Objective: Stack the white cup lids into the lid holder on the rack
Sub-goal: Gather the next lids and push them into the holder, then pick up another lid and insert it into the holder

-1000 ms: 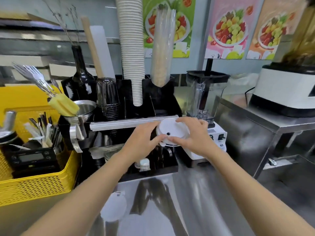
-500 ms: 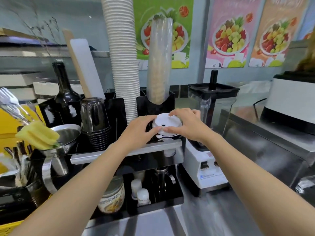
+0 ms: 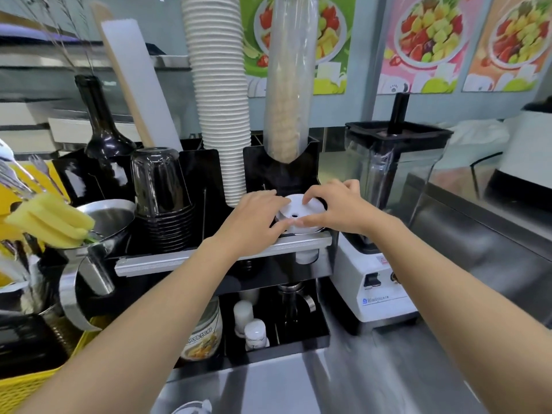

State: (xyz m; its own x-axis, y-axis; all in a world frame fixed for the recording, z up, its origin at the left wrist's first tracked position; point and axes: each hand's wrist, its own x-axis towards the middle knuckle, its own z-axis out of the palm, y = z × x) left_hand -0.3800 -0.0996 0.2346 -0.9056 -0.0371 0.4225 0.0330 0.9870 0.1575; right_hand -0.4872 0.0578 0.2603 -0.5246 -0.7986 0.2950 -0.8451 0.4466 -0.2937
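A white cup lid [image 3: 294,212] with a small hole lies flat in the right front slot of the black rack [image 3: 310,156], just behind the rack's silver rail [image 3: 191,259]. My left hand [image 3: 254,222] grips the lid's left edge with its fingertips. My right hand [image 3: 334,209] pinches the right edge, fingers over the top. Whatever lies under the lid in the slot is hidden. Another white lid [image 3: 191,409] peeks in at the bottom edge on the steel counter.
In the rack stand a tall white paper cup stack [image 3: 218,94], a sleeved clear cup column [image 3: 288,79] and stacked dark cups [image 3: 161,198]. A blender [image 3: 385,210] is close on the right. On the left are a steel jug [image 3: 98,231] and a yellow basket [image 3: 27,389].
Both hands carried the lid up and back from in front of the rack, then lowered it into the slot behind the rail. The view has moved closer to the rack.
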